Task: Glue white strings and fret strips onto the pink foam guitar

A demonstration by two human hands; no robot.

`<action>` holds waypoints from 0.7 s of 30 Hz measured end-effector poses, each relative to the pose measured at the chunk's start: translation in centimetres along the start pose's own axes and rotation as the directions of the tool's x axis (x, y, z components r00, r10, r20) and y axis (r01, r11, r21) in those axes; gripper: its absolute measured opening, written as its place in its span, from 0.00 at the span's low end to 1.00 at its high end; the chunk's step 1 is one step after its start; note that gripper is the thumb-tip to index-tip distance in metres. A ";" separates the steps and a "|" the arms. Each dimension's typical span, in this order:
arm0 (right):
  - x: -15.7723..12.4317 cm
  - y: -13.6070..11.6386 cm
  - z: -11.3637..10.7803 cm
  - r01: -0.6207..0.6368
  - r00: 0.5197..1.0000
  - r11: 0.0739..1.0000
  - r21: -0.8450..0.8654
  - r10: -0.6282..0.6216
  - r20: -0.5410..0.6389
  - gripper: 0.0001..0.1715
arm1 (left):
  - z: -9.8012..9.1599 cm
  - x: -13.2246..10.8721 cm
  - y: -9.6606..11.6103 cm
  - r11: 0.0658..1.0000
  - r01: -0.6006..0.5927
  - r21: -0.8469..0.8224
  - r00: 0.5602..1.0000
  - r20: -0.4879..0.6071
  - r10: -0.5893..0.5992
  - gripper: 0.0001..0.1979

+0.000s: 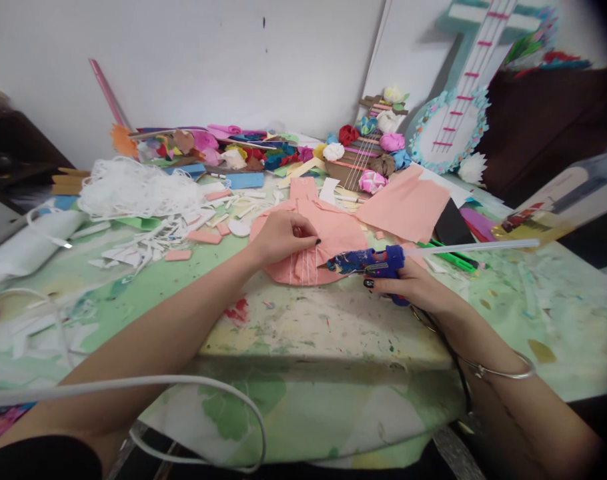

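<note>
A salmon-pink, paper-covered instrument shape (341, 233) with a rounded body and a short neck lies on the table. Several thin white strings (307, 267) run down its lower part. Over its middle, my left hand (283, 237) is closed in a pinch, thumb and forefinger at the top of the rightmost string; the exact grip is partly hidden. My right hand (416, 287) is wrapped round the handle of a blue hot glue gun (368, 262). Its nozzle points left, close to the strings' right side. A long clear glue stick (478, 247) sticks out of the gun's back.
Pink paper (406, 203) lies behind the gun. A tangle of white string (133, 190) and foam scraps (143, 243) spread at left. Behind stand a flower-covered instrument (356, 163) and a turquoise one (448, 127). A green cutter (456, 257) lies right; a white cable (183, 380) loops in front.
</note>
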State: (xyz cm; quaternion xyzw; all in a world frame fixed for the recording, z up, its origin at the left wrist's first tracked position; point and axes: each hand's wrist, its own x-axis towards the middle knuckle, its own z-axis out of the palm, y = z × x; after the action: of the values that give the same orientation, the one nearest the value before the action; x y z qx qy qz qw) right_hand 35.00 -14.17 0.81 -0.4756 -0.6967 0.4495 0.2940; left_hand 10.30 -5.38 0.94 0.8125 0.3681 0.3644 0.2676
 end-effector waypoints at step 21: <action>0.1 0.0 0.3 -0.002 1.000 1.000 -0.025 0.002 -0.003 0.14 | 0.0 0.0 0.0 1.000 -0.003 0.027 1.000 -0.018 0.003 0.03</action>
State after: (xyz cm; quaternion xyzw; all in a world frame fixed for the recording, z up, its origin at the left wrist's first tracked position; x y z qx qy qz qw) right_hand 34.71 -14.20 0.65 -0.4805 -0.7015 0.4403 0.2884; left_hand 10.32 -5.43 0.93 0.8132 0.3742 0.3672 0.2526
